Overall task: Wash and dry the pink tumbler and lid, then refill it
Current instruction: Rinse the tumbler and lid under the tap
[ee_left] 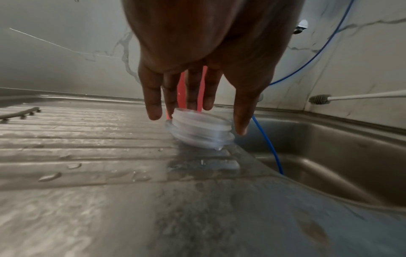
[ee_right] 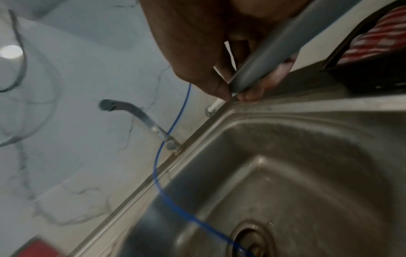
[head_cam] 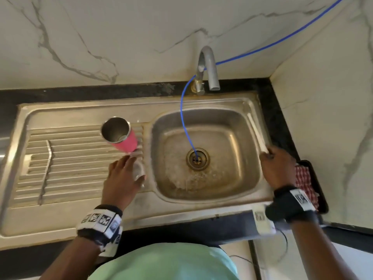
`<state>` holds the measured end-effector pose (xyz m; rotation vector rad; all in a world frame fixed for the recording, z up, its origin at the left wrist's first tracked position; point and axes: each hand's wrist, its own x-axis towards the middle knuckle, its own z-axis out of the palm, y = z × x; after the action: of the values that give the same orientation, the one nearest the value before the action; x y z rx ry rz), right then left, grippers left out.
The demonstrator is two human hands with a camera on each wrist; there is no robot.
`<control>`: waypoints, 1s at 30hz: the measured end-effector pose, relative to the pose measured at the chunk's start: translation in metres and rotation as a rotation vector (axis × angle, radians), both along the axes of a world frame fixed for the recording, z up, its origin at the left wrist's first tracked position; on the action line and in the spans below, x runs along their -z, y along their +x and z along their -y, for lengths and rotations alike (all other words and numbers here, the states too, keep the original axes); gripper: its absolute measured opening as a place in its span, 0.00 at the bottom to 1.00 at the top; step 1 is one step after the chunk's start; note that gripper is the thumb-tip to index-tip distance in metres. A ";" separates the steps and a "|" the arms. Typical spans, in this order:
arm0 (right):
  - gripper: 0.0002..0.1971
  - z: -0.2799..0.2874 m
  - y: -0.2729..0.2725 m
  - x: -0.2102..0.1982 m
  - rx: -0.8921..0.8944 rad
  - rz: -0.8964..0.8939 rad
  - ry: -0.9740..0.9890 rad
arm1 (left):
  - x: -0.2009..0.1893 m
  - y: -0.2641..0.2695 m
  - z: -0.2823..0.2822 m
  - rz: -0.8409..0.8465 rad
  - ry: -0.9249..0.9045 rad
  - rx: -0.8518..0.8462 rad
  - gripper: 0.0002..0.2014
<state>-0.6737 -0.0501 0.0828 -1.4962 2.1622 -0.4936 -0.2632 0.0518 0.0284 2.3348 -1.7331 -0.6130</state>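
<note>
The pink tumbler [head_cam: 124, 136] stands open on the ribbed draining board [head_cam: 66, 158] of the steel sink [head_cam: 205, 203], just past the tips of the left hand [head_cam: 121, 178]. Its clear plastic lid [ee_left: 201, 129] sits tipped on one edge right under those fingers [ee_left: 153, 97]. The fingers are straight and spread over the lid; the thumb is beside it, and no finger is curled round it. The right hand [head_cam: 277, 168] is on the far side of the basin, with its fingers wrapped round the grey handle of a bottle brush [ee_right: 270, 52]. The white stem and little brush head poke out past its fingertips, toward the wall. A thin blue tube [head_cam: 184, 126] hangs from near the tap [head_cam: 207, 67] down into the drain. The board is wet, with drops near the lid. I think the lid is light, hard and slippery, so it could skid or roll away. It seems best to pinch it by its ridged sides, thumb on one side and fingers on the other. The tumbler looks like steel inside, so it is stiff and a bit heavier, and wet too. A full wrap round its pink middle should hold it well.
</note>
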 end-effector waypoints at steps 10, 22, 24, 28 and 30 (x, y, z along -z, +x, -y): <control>0.13 0.140 -0.049 0.053 0.052 -0.232 -0.034 | -0.022 -0.005 -0.013 -0.020 -0.042 -0.214 0.19; 0.21 0.122 -0.012 0.031 -0.074 -0.226 -0.194 | -0.037 0.025 0.014 -0.207 -0.244 -0.524 0.43; 0.19 0.102 0.014 0.026 -0.206 -0.167 -0.234 | -0.037 0.032 0.028 -0.332 -0.306 -0.494 0.57; 0.18 0.067 0.065 0.028 -0.284 0.057 -0.209 | -0.047 0.035 0.057 -0.332 -0.291 -0.408 0.62; 0.18 0.056 0.083 0.033 -0.299 0.118 -0.138 | -0.053 0.032 0.067 -0.307 -0.239 -0.411 0.58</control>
<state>-0.5902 -0.1061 0.0498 -1.7800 1.8051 -0.6178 -0.2308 -0.0151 0.0811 2.1957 -1.0881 -0.6098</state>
